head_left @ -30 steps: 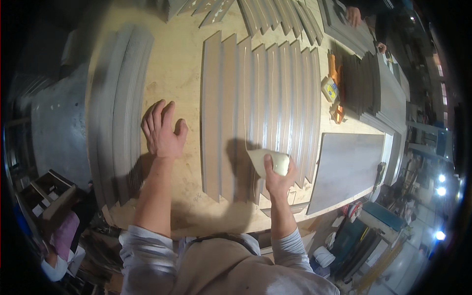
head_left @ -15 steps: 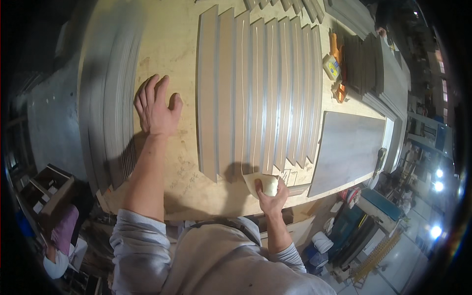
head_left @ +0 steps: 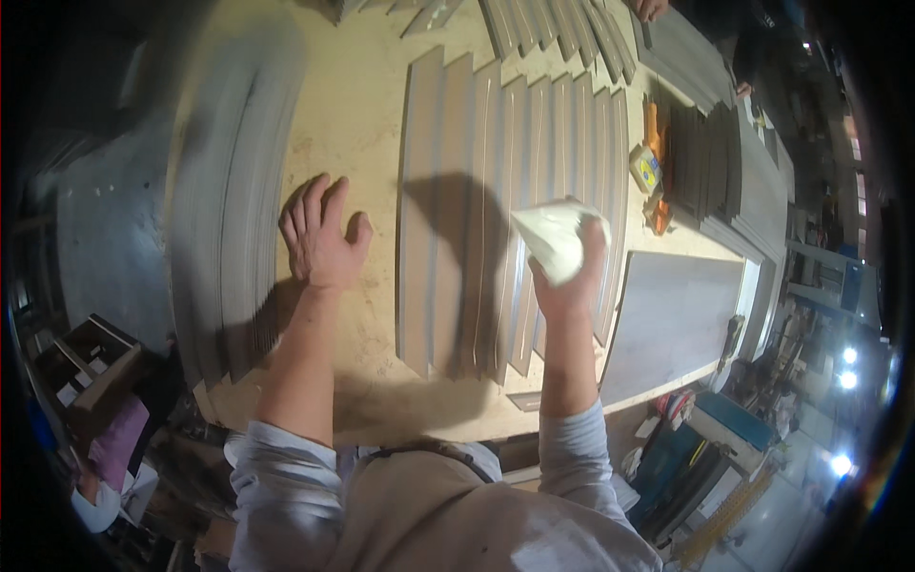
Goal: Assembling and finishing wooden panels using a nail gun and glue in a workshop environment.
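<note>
- The right hand [head_left: 570, 276] is the working hand: its fingers are clamped round a wad of pale cloth [head_left: 551, 238], held over the right part of a row of grey slats [head_left: 477, 219], at or just above their surface; contact cannot be told.
- The left hand [head_left: 319, 236] lies flat on the bare worktop [head_left: 357, 114], just left of the row, fingers apart and holding nothing. It looks like a brace for the body.
- Judging from the grip and the place, the step in hand is wiping the slats with the cloth, somewhere in the middle of the row.
- The next stroke seems to call for even pressure along the length of one slat, with the left hand kept planted so the lean does not shove the loose pieces out of line.
- The row counts about nine slats, side by side and touching, their near ends stepped.
- A wide grey panel [head_left: 672, 319] lies just right of the row, one piece, reaching the worktop's near edge.
- A blurred stack of long grey strips [head_left: 224, 200] runs along the worktop's left edge; the count cannot be told.
- Farther right, one small yellow object [head_left: 648, 172] sits beside an orange tool [head_left: 656, 205]; what each is stays unclear.
- A stack of darker boards [head_left: 705, 157] lies past them.
- At the far edge a second fan of slats [head_left: 562, 29] shows, some six or seven visible.
- Another person's hand [head_left: 650, 10] rests at that far edge, apart from the two working hands.
</note>
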Motion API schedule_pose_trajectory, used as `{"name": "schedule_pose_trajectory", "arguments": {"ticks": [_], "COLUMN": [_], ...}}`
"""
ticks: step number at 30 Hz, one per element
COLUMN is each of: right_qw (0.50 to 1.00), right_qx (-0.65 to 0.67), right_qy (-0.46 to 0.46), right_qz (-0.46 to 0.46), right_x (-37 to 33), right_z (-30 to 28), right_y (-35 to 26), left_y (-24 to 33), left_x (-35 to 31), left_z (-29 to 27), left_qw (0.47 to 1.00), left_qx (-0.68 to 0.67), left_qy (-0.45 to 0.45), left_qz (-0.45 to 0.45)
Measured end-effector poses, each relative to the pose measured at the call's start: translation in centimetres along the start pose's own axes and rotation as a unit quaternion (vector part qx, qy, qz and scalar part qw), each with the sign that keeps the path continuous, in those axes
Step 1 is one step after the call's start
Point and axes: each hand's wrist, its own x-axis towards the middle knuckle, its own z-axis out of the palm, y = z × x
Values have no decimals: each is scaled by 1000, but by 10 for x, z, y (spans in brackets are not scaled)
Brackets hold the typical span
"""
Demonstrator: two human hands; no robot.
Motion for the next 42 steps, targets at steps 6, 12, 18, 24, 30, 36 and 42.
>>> {"name": "schedule_pose_trajectory", "arguments": {"ticks": [6,12,18,24,30,36,42], "right_qw": [911,965,971,967,962,967,957], "right_qx": [267,154,131,117,128,77,76], "right_qy": [6,31,52,44,7,-18,-77], "right_qz": [313,209,194,224,243,244,269], "right_x": [90,142,168,140,80,2,-78], "right_z": [78,124,147,133,89,54,12], "right_y": [-23,-30,-24,-24,-41,-33,-42], "left_y": [0,-1,-1,-1,0,-1,-2], "left_x": [0,3,4,3,1,1,-1], "left_z": [-5,-7,-6,-9,-7,-4,-4], "left_qw": [999,999,998,998,998,998,999], "left_qx": [-13,-26,-32,-30,-34,-36,-21], "left_qy": [-30,-31,-43,-49,-43,-34,-41], "left_qz": [-13,-13,-23,-33,-30,-23,-28]}}
